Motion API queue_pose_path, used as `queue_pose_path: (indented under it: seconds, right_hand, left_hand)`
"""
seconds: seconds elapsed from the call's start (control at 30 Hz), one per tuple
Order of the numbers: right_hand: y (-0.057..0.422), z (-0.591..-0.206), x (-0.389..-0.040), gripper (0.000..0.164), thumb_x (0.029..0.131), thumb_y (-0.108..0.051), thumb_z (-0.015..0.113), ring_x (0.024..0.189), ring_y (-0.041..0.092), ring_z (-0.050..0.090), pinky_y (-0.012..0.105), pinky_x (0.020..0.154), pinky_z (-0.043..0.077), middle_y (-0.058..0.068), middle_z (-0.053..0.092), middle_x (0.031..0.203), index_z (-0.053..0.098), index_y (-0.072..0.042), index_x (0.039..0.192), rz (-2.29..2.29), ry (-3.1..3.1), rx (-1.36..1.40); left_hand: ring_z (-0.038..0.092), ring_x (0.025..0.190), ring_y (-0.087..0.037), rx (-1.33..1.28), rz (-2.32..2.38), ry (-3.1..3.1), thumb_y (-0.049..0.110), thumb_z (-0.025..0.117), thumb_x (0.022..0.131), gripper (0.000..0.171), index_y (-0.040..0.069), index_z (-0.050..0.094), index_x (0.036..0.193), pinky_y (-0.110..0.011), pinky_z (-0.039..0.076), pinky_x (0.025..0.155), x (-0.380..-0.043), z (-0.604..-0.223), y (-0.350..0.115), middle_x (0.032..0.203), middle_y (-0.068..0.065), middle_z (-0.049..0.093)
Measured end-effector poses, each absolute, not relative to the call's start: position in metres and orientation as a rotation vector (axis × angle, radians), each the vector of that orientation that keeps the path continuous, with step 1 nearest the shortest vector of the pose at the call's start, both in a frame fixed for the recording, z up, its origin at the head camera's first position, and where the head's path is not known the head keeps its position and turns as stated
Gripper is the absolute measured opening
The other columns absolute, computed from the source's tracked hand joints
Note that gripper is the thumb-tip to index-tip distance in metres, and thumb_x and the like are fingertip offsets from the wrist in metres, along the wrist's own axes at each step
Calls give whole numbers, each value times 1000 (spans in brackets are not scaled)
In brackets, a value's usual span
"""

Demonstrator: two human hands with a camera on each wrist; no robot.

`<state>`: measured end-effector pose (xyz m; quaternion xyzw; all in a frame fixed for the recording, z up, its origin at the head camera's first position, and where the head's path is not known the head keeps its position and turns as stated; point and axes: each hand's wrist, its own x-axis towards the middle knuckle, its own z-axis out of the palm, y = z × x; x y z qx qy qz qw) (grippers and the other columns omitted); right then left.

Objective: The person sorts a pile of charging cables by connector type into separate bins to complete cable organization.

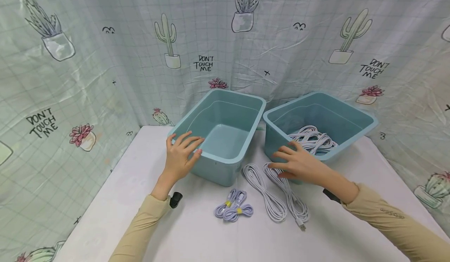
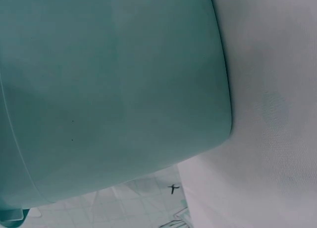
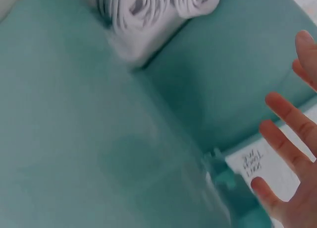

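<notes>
My left hand [image 1: 181,156] is at the near left corner of the left blue-green bin [image 1: 218,159], its fingers spread at the rim; whether they touch it I cannot tell. That bin holds nothing visible, and its outer wall [image 2: 124,89] fills most of the left wrist view. My right hand [image 1: 299,164] hovers with fingers apart by the near left side of the right bin [image 1: 355,139]. Bundled white cables [image 1: 313,139] lie inside this bin. Below the right hand, two long white cable bundles [image 1: 264,193] lie on the table, one partly hidden by its fingers.
Two small lavender cable bundles [image 1: 239,212] with yellow ties overlap on the white table [image 1: 200,230], left of the white ones. Both bins stand near the back, close to each other. A cactus-print curtain [image 1: 211,39] hangs behind and at both sides.
</notes>
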<state>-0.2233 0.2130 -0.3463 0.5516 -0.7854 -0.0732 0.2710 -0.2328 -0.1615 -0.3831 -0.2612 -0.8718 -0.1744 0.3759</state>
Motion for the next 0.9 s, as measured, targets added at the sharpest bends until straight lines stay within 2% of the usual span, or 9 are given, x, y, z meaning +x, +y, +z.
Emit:
queue_pose_path:
  seconds: [0.13,0.37,0.53,0.9]
  right_hand:
    - [207,-359,-222,49,60,-41,77,95,18,50,48,81,38,-2,58,101,60,-32,105,-211,-2126,1530]
    - [200,-384,-221,47,64,-41,74,95,17,47,44,78,38,-2,59,104,60,-33,107,-279,-2156,1644]
    - [201,-402,-224,50,62,-38,76,95,16,46,42,77,37,-2,59,104,59,-36,108,-263,-2189,1689]
    - [193,-417,-228,43,68,-33,73,102,19,49,45,81,39,-3,58,111,60,-40,109,-298,-2279,1724]
  left_hand:
    - [47,117,-26,-665,-446,-2237,53,19,93,58,19,63,112,-57,17,99,-232,-383,-161,109,-1,63]
    - [46,118,-26,-657,-446,-2242,53,19,94,58,19,63,112,-57,17,99,-232,-383,-161,109,-2,63]
    - [47,118,-27,-660,-443,-2238,53,19,93,59,19,63,112,-57,17,99,-232,-382,-160,109,-2,64]
    - [47,117,-27,-659,-438,-2231,53,19,93,59,19,63,111,-57,18,98,-231,-382,-160,108,-2,64]
